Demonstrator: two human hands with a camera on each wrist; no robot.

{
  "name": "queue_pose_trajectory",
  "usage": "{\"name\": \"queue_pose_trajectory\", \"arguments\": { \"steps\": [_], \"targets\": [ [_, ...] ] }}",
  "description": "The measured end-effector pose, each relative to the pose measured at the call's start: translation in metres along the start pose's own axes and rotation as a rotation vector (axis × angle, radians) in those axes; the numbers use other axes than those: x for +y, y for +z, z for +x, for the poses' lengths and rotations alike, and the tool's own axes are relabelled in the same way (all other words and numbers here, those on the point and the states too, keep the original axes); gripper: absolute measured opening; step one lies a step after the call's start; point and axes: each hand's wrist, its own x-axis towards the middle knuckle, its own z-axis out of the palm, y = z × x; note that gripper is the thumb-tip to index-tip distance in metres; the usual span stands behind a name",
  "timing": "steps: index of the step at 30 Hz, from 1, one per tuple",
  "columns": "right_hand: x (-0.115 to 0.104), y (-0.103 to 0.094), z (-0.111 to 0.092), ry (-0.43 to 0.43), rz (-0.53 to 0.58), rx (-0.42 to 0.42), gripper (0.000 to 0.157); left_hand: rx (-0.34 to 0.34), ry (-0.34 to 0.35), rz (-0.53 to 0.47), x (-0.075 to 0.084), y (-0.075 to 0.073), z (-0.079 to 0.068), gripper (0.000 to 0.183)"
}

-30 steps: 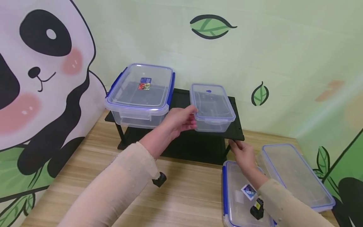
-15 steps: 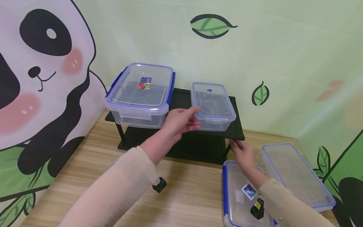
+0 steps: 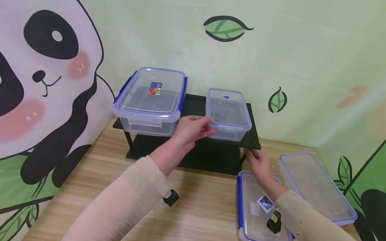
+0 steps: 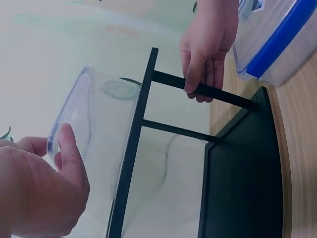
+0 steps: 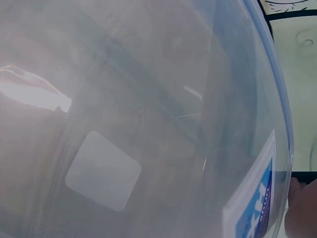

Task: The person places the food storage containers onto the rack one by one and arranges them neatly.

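Note:
My left hand [image 3: 194, 129] pinches the near left corner of a small clear food container [image 3: 228, 108] with a blue-edged lid. In the left wrist view its thumb [image 4: 70, 148] lies over the lid rim. The container stands on the top board of a black two-tier shelf rack [image 3: 193, 106], toward its right end. Below the board's right front corner, my right hand [image 3: 258, 164] grips the rack's upright post [image 4: 220, 93], fingers curled round it in the left wrist view. Only a bit of that hand shows at the right wrist view's edge.
A larger container [image 3: 152, 95] with blue side clips fills the rack's left end. Two more lidded containers, one with a blue label [image 3: 251, 201] and one farther right [image 3: 316, 187], stand on the wooden table [image 3: 193, 207] beside my right forearm. A printed wall cloth [image 3: 169, 40] hangs behind.
The small container has shifted slightly to the right on the rack, and my left hand has moved along with it. My right hand keeps its place on the post.

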Motion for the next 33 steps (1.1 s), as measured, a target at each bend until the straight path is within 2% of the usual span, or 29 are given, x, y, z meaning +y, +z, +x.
{"name": "queue_pose_trajectory", "arguments": {
  "steps": [14, 21, 27, 33],
  "targets": [
    [-0.001, 0.0, -0.001, -0.014, 0.002, 0.006, 0.044, 0.049, 0.046, -0.062, -0.003, 0.007, 0.001, 0.029],
    [0.001, 0.001, -0.001, -0.011, 0.011, 0.005, 0.044, 0.028, 0.019, -0.09, -0.005, 0.002, -0.001, 0.035],
    [0.002, 0.001, 0.0, -0.006, 0.002, 0.004, 0.044, -0.016, 0.003, -0.003, -0.008, -0.006, -0.013, 0.039],
    [0.001, 0.001, 0.0, -0.007, 0.004, 0.008, 0.045, -0.09, 0.047, 0.157, -0.017, -0.02, -0.032, 0.044]
  ]
}}
